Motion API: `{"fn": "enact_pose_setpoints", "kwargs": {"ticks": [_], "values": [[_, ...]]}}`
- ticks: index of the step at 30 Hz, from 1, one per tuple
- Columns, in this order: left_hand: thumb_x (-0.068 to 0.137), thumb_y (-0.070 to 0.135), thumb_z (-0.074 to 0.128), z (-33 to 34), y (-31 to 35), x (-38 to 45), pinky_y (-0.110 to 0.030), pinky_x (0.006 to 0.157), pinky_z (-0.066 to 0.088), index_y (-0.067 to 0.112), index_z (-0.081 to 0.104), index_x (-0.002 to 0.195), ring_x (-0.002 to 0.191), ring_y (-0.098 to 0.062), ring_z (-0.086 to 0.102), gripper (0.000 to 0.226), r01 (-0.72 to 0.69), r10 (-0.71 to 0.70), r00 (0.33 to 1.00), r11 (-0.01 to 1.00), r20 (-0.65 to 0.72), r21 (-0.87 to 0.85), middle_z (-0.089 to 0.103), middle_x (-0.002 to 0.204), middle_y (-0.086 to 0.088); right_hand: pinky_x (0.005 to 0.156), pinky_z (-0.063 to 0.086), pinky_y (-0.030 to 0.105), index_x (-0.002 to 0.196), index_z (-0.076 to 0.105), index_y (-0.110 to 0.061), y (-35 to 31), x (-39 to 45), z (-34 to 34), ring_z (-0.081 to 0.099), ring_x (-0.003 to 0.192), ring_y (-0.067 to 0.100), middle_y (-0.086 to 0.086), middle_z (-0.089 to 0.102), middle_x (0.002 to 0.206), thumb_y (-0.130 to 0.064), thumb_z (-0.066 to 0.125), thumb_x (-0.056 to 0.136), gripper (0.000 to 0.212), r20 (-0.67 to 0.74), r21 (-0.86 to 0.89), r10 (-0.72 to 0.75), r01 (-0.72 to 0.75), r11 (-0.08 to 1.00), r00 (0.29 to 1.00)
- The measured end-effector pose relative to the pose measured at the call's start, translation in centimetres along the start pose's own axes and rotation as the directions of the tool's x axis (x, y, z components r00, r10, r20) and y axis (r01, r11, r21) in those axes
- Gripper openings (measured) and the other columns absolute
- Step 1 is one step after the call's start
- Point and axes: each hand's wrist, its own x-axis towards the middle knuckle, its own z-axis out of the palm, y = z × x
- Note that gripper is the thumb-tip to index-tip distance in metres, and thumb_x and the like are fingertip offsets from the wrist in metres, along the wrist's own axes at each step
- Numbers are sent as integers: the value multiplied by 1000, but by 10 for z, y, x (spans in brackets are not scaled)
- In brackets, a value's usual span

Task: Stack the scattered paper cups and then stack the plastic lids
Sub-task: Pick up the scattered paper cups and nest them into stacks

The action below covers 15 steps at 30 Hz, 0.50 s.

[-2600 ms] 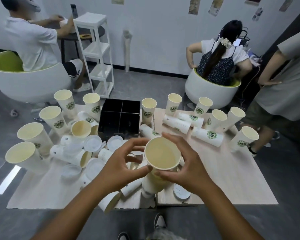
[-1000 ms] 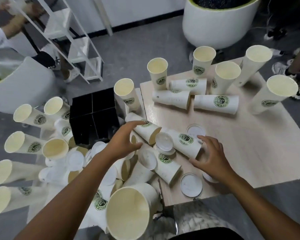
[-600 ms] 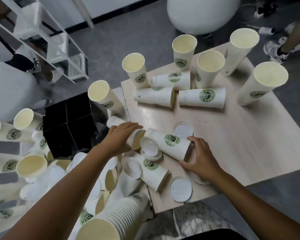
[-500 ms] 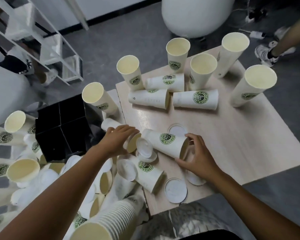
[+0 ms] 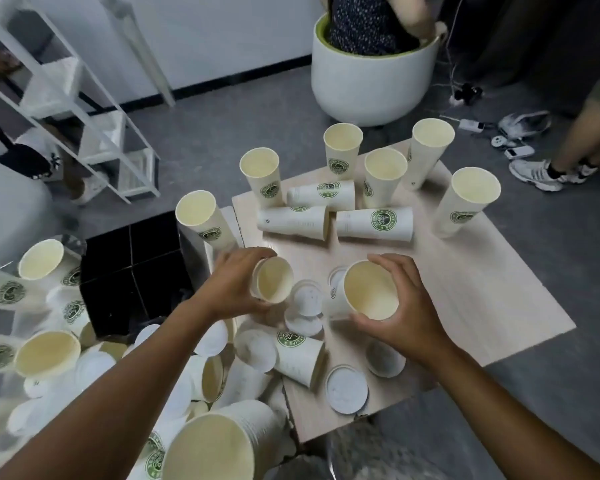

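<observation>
L hand [image 5: 229, 285] grips small cup [image 5: 272, 280] | R hand [image 5: 400, 310] grips larger cup [image 5: 366, 292] | lids [image 5: 305, 306] btwn

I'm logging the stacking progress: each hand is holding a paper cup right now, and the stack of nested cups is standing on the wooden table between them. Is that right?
Not quite. The head view shows the left hand and the right hand each holding a paper cup, but the stack of nested cups is not between them on the wooden table; it is at the bottom of the picture, near the left forearm.
</observation>
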Motion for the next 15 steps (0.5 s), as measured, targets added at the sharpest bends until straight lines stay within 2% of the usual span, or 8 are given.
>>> {"fn": "enact_pose_setpoints", "kwargs": {"ticks": [3,5,7,12,15], "values": [[59,43,93,-30,25,-26,-41,107,41,33,51,134,127,-14,57,87,-29,-3,984,984,-180,-175,61,132,13,107,30,6,140,53,-29,-33,4,-11,47,134,3,-12,46,138,-31,90,63,86,-28,9,-76,77,997,997],[60,32,98,-54,45,-52,-35,101,49,32,53,133,120,-11,61,85,-68,-24,959,948,-281,-312,63,129,14,107,29,5,142,52,-30,-59,6,-18,45,134,-1,-12,46,138,-30,90,63,87,-41,3,-138,138,990,990],[62,26,99,-79,65,-82,-32,99,51,31,52,134,119,-13,63,87,-95,-58,932,914,-358,-394,63,129,15,107,30,6,142,52,-31,-85,8,-25,44,133,-5,-12,46,138,-34,89,63,88,-43,-9,-201,201,980,979],[60,39,90,-138,106,-159,-20,98,50,37,53,131,124,-10,61,81,-219,-116,816,845,-566,-489,63,131,20,108,34,11,142,52,-39,-141,9,-38,45,134,-4,-23,46,140,-49,84,62,86,1,16,-304,304,953,953],[61,37,86,-164,128,-199,-16,95,49,30,53,132,123,-9,61,79,-299,-134,768,789,-626,-536,64,128,19,109,42,27,144,53,-35,-168,7,-42,47,135,2,-22,47,141,-42,88,65,86,20,-4,-363,363,932,932]]}}
